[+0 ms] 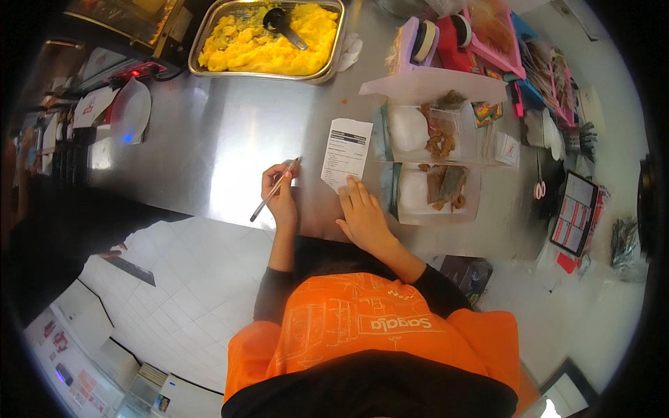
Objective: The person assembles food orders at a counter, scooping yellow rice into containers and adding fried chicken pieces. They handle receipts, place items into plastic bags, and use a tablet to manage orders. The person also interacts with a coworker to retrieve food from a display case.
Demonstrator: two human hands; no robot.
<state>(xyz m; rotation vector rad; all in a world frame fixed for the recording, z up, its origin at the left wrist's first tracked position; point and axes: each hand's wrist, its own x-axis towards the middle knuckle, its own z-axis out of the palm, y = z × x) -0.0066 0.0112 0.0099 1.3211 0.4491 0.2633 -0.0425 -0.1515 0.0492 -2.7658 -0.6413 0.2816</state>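
A ballpoint pen is gripped in my left hand, its tip pointing up and away over the steel counter. My right hand lies flat with its fingertips on the lower edge of a printed paper slip. To the right of that hand stands an open clear food box with a white mound of what looks like rice and brown food pieces. Just beyond it is a second open box filled much the same way.
A metal tray of yellow food, with a black scoop in it, stands at the back. Tape dispensers and pink baskets crowd the back right. Scissors lie at right. Another person's dark clothing shows at left.
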